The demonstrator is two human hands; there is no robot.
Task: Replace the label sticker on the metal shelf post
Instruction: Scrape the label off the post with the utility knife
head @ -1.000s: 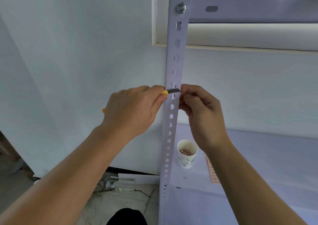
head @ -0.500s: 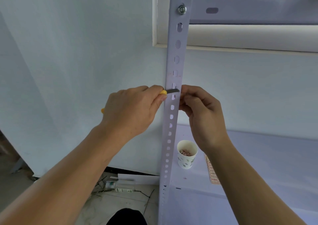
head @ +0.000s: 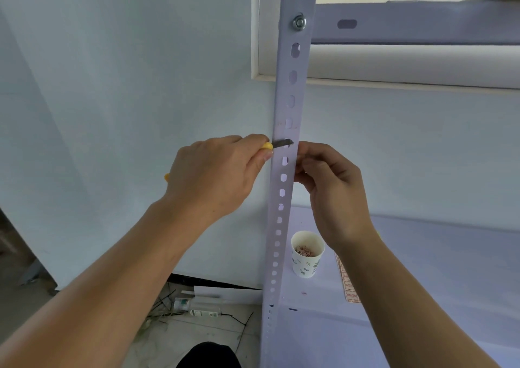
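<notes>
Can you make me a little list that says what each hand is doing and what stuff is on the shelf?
left hand: holds a yellow-handled knife, blade laid across the metal post
right hand: fingers pinched at the post's right edge, beside the blade tip
label: faint sticker residue above the blade
shelf: paper cup with scraps inside; sheet of red stickers

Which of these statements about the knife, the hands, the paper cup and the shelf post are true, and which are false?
1. The left hand holds a yellow-handled knife with its blade across the shelf post. True.
2. The right hand grips the paper cup. False: the cup stands alone on the shelf; the hand is at the post.
3. The cup is empty. False: small scraps lie inside.
4. A bolt joins the post to a beam. True.
</notes>
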